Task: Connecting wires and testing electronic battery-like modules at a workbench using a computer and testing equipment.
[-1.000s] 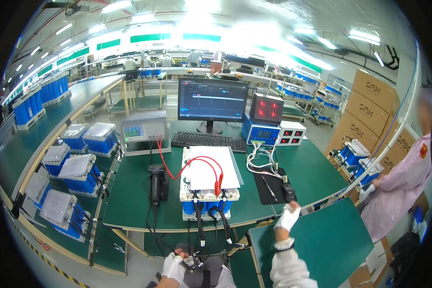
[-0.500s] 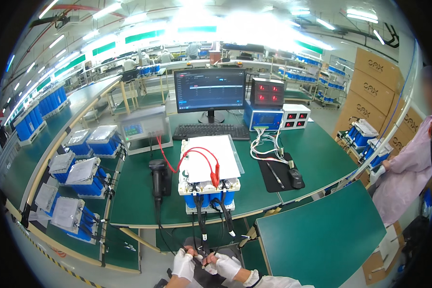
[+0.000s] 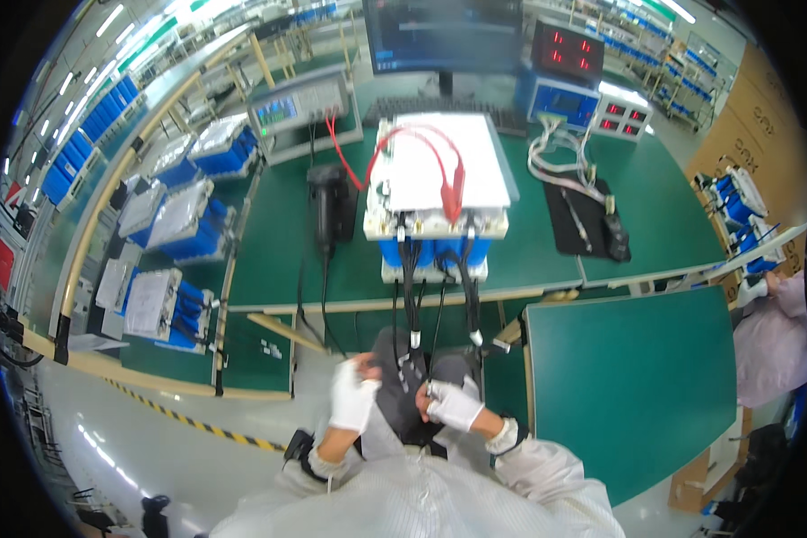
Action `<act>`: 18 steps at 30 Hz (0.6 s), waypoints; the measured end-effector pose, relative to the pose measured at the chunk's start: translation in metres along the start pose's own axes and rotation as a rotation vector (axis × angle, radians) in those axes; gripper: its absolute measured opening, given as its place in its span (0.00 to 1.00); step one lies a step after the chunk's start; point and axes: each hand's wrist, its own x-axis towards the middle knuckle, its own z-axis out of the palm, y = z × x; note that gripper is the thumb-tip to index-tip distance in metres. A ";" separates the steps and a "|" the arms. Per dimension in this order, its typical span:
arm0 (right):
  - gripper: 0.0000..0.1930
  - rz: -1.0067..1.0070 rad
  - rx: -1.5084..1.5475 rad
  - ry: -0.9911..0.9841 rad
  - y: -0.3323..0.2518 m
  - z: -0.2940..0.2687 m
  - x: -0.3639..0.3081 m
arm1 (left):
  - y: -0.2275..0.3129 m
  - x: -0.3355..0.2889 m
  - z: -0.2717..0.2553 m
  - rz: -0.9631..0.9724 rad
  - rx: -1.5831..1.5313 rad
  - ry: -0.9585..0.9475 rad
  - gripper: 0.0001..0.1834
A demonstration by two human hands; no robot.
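Moved apart, right fingers [image 3: 424, 405] pinch a thin black cable [image 3: 438, 325]; whether left fingers [image 3: 367, 364] grasp anything is unclear.

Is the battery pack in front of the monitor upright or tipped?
Upright: the blue battery pack stands on the green bench, its pale lower frame down and the white sheet lying on top.

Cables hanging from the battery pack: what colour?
The cables are black, showing best in the head view.
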 end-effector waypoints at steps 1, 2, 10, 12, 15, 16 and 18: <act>0.02 -0.076 -0.051 0.021 0.003 0.001 0.001 | 0.009 -0.002 0.012 -0.186 -0.312 -0.227 0.19; 0.04 -0.155 -0.132 0.025 0.006 -0.001 0.001 | 0.017 -0.005 0.021 -0.095 -0.083 -0.343 0.17; 0.16 -0.336 -0.144 0.243 0.012 -0.002 0.004 | 0.049 0.016 0.047 -0.308 -0.541 -0.291 0.06; 0.21 -0.301 0.046 0.169 0.004 -0.004 0.000 | 0.050 0.019 0.046 -0.307 -0.448 -0.211 0.05; 0.23 -0.315 0.105 0.140 -0.007 -0.005 -0.002 | 0.049 0.018 0.046 -0.305 -0.452 -0.173 0.05; 0.23 -0.275 0.157 0.141 -0.009 -0.005 -0.003 | 0.047 0.017 0.047 -0.359 -0.439 -0.175 0.06; 0.23 -0.289 0.096 0.163 -0.011 -0.004 -0.003 | 0.043 0.015 0.049 -0.342 -0.477 -0.195 0.05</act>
